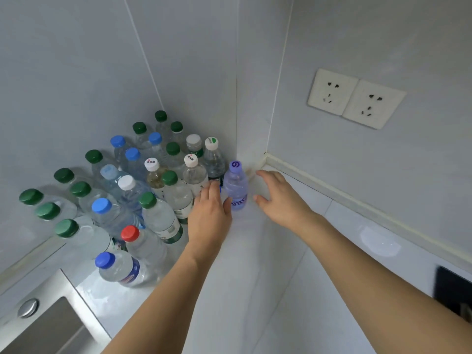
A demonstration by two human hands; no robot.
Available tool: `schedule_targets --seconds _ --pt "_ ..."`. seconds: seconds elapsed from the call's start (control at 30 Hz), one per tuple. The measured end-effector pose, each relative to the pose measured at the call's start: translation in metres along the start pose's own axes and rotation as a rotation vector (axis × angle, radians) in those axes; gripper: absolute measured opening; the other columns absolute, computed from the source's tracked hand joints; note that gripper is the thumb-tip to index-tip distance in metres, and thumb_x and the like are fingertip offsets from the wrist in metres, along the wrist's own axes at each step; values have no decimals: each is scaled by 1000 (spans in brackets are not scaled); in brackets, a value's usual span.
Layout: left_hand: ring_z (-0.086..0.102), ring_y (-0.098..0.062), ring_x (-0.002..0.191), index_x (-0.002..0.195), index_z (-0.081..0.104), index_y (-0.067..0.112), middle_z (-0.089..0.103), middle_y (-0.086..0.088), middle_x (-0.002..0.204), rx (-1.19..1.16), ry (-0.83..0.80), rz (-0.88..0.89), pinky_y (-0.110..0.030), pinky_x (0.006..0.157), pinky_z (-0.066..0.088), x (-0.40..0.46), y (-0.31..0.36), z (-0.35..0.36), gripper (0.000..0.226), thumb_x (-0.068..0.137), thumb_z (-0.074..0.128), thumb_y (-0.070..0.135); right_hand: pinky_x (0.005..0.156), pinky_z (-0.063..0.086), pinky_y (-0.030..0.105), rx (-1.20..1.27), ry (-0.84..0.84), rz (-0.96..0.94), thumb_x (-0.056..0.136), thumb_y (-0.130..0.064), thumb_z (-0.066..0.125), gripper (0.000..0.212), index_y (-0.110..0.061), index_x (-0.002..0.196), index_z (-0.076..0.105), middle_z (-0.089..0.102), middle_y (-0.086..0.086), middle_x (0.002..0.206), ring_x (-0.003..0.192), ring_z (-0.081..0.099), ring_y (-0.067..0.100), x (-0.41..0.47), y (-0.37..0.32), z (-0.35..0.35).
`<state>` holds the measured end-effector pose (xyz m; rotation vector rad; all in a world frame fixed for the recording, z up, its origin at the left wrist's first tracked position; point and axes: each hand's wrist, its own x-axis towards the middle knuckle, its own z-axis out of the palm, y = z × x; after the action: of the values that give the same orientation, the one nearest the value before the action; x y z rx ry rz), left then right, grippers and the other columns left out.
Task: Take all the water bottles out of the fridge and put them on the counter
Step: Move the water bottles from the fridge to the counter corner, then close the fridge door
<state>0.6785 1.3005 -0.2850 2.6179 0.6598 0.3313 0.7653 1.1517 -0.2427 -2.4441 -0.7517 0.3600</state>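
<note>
A purple-capped bottle (236, 185) stands upright in the counter's (268, 277) back corner, beside the bottle cluster (143, 190). The left hand (208, 213), fingers straight, seemingly touches it; the right hand (279, 196) hovers spread just beside, holding nothing.

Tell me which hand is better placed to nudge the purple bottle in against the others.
Probably the right hand: it sits open on the free side of the purple bottle, while the left hand lies between it and the pack.
</note>
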Motion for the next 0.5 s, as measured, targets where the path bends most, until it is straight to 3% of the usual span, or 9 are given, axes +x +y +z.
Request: schedule_targets --seconds 0.23,0.5 --pt "54 -26 106 124 46 11 56 -6 120 51 -48 197 -34 78 47 -59 55 -30 37 97 48 35 109 32 30 -41 -6 159 96 -31 53 60 -20 150 28 27 0 154 136 35 19 -108 28 -38" --pt "40 -25 131 143 34 12 40 -5 147 94 -152 422 -34 100 39 -140 136 -34 51 99 45 36 111 29 30 -20 57 301 97 -30 50 60 -20 151 26 25 -1 156 140 30 18 -240 67 -70"
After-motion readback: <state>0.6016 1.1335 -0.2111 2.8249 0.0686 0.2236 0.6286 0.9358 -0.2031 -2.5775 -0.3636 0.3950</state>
